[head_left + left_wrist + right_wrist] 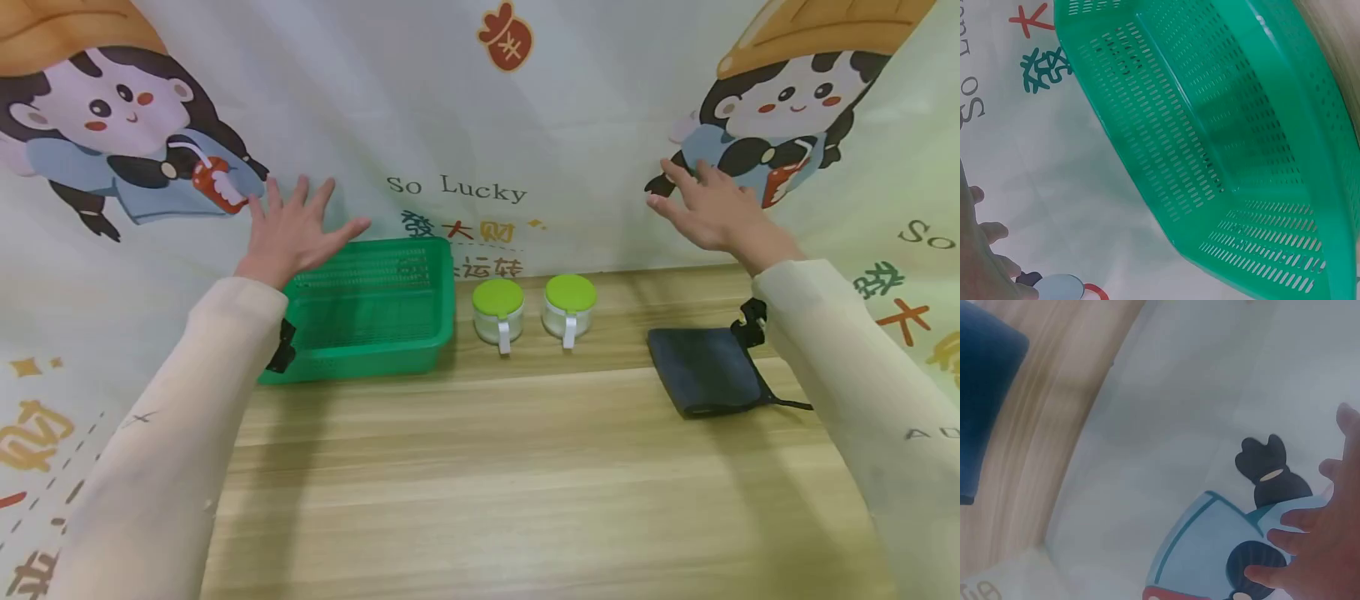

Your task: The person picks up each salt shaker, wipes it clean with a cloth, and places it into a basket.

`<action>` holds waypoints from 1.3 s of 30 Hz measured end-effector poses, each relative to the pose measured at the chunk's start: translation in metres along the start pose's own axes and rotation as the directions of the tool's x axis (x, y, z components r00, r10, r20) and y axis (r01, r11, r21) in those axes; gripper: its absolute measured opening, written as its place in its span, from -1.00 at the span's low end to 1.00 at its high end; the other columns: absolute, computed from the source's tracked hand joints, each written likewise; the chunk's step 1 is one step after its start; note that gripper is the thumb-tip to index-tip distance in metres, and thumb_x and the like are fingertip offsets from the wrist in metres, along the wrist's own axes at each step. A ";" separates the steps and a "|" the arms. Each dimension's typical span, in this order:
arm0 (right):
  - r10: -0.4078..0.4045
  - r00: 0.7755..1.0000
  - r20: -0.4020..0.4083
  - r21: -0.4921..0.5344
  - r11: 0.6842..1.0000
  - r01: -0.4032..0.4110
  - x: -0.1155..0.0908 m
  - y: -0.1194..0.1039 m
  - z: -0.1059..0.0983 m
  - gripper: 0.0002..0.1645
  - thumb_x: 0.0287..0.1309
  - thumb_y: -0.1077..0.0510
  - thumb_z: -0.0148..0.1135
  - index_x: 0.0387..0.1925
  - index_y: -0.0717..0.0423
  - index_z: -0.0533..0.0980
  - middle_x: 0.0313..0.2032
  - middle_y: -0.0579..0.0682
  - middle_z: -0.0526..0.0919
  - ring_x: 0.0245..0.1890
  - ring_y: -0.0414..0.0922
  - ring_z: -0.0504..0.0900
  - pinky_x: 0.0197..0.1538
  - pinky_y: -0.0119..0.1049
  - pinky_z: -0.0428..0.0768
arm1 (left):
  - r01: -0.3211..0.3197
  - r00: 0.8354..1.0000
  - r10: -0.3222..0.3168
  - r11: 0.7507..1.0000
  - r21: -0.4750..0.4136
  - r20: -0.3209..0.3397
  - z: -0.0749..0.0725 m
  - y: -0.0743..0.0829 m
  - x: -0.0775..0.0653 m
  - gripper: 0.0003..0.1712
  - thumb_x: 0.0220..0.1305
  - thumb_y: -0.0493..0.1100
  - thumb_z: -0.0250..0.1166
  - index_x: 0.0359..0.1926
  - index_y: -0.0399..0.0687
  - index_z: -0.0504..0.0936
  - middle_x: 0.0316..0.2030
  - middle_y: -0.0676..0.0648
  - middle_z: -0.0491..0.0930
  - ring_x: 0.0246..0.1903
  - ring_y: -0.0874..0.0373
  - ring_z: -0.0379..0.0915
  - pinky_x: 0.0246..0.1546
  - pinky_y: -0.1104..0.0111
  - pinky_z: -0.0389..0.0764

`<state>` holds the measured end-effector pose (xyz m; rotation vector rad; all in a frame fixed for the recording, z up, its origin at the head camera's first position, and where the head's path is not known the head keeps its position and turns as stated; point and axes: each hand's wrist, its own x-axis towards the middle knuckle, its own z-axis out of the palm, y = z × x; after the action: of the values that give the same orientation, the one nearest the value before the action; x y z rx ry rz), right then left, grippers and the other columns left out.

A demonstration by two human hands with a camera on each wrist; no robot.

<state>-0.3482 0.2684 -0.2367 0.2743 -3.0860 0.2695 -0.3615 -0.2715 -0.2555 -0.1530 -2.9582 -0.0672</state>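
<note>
My left hand [288, 233] is held out with spread fingers above the back left of a green plastic basket [375, 364]. The left wrist view shows the basket's slotted wall [1147, 125] and, at the lower left, part of the hand [979, 250]. Over at the right, my right hand [716, 208] reaches out in front of the printed backdrop, fingers apart and holding nothing. Below it on the table lies a dark blue folded cloth-like item [705, 371] with a black cord. Two clear jars with green lids, a left jar [498, 312] and a right jar [569, 308], stand beside the basket.
A wooden table [525, 483] spans the front. Behind it hangs a white printed sheet [600, 108] with cartoon figures and lettering, which also drapes down both sides. Each jar has a pale handle facing the front. Black straps sit at both wrists.
</note>
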 end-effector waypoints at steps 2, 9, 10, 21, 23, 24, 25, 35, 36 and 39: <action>-0.025 1.000 -0.007 -0.006 1.000 0.025 -0.001 -0.003 0.003 -0.08 0.28 -0.52 -0.52 0.51 -0.24 -0.35 0.46 0.40 -0.31 0.42 0.46 -0.22 0.23 0.56 -0.17 | 0.006 1.000 -0.006 1.000 -0.011 -0.001 0.003 -0.003 -0.003 0.14 0.08 0.70 -0.39 0.52 0.20 -0.28 0.50 -0.31 -0.36 0.37 -0.51 -0.67 0.23 -0.45 -0.44; -0.087 0.995 -0.055 0.008 0.996 0.088 -0.017 -0.009 0.015 -0.13 0.35 -0.44 -0.42 0.52 -0.17 -0.22 0.46 0.41 -0.15 0.40 0.46 -0.07 0.25 0.53 -0.07 | 0.006 1.000 -0.006 0.998 -0.067 -0.007 0.009 0.006 -0.013 0.12 0.11 0.68 -0.36 0.53 0.21 -0.28 0.50 -0.29 -0.35 0.39 -0.49 -0.64 0.27 -0.41 -0.42; -0.093 0.994 -0.064 0.014 0.996 0.094 -0.021 -0.009 0.017 -0.14 0.36 -0.42 -0.40 0.52 -0.15 -0.20 0.45 0.41 -0.13 0.40 0.46 -0.05 0.25 0.52 -0.04 | 0.000 1.000 -0.001 0.997 -0.077 -0.009 0.011 0.009 -0.014 0.11 0.11 0.68 -0.35 0.53 0.21 -0.27 0.50 -0.29 -0.34 0.40 -0.49 -0.63 0.28 -0.41 -0.41; -0.164 0.976 -0.145 0.118 0.976 0.181 -0.059 -0.009 0.049 -0.20 0.41 -0.30 -0.26 0.51 -0.03 -0.07 0.42 0.34 0.07 0.38 0.35 0.11 0.32 0.33 0.11 | -0.108 0.988 0.077 0.965 -0.239 -0.137 0.024 0.042 -0.043 0.03 0.22 0.55 -0.14 0.52 0.12 -0.08 0.50 -0.28 -0.12 0.45 -0.41 -0.39 0.33 -0.34 -0.13; -0.166 0.975 -0.147 0.152 0.970 0.189 -0.065 -0.009 0.056 -0.21 0.42 -0.27 -0.22 0.50 0.00 -0.03 0.42 0.33 0.09 0.38 0.33 0.11 0.32 0.31 0.12 | -0.118 0.987 0.079 0.951 -0.286 -0.143 0.025 0.048 -0.050 0.00 0.23 0.53 -0.10 0.52 0.15 -0.07 0.50 -0.24 -0.11 0.48 -0.33 -0.37 0.32 -0.34 -0.05; -0.164 0.975 -0.148 0.169 0.967 0.188 -0.067 -0.009 0.059 -0.22 0.42 -0.26 -0.20 0.49 0.01 -0.02 0.41 0.33 0.10 0.38 0.33 0.12 0.31 0.31 0.13 | -0.125 0.985 0.081 0.945 -0.303 -0.152 0.026 0.052 -0.053 -0.02 0.23 0.51 -0.09 0.51 0.16 -0.05 0.50 -0.22 -0.09 0.48 -0.29 -0.33 0.31 -0.32 -0.01; -0.157 0.976 -0.147 0.186 0.965 0.184 -0.070 -0.009 0.062 -0.22 0.42 -0.25 -0.19 0.49 0.02 -0.01 0.41 0.33 0.11 0.38 0.33 0.12 0.31 0.31 0.13 | -0.132 0.984 0.083 0.936 -0.326 -0.159 0.028 0.056 -0.056 -0.04 0.24 0.50 -0.07 0.51 0.17 -0.03 0.50 -0.21 -0.07 0.49 -0.26 -0.26 0.30 -0.32 0.03; -0.100 0.981 -0.169 0.316 0.937 0.150 -0.082 0.004 0.084 -0.27 0.40 -0.13 -0.05 0.41 0.18 0.12 0.36 0.32 0.22 0.30 0.32 0.25 0.24 0.26 0.27 | -0.281 0.945 0.134 0.797 -0.535 -0.298 0.047 0.096 -0.096 -0.34 0.34 0.18 0.14 0.33 -0.02 0.33 0.26 -0.14 0.40 0.13 -0.07 0.45 0.08 0.06 0.55; -0.089 0.982 -0.164 0.335 0.932 0.140 -0.083 0.006 0.086 -0.28 0.40 -0.10 -0.03 0.40 0.19 0.12 0.34 0.33 0.23 0.29 0.32 0.28 0.22 0.27 0.30 | -0.299 0.940 0.140 0.773 -0.559 -0.310 0.049 0.101 -0.101 -0.37 0.34 0.16 0.16 0.31 -0.03 0.36 0.23 -0.14 0.42 0.09 -0.04 0.48 0.03 0.10 0.60; -0.051 0.989 -0.142 0.386 0.917 0.102 -0.082 0.013 0.091 -0.30 0.38 -0.05 0.01 0.39 0.21 0.13 0.31 0.39 0.25 0.25 0.35 0.31 0.19 0.28 0.33 | -0.345 0.929 0.161 0.703 -0.622 -0.333 0.055 0.115 -0.113 -0.44 0.34 0.09 0.19 0.25 -0.08 0.42 0.18 -0.13 0.48 0.10 -0.02 0.49 0.01 0.12 0.62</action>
<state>-0.2709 0.2790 -0.3326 0.3698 -2.8580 0.8703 -0.2480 -0.1650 -0.3255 -0.5996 -2.4745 -1.0457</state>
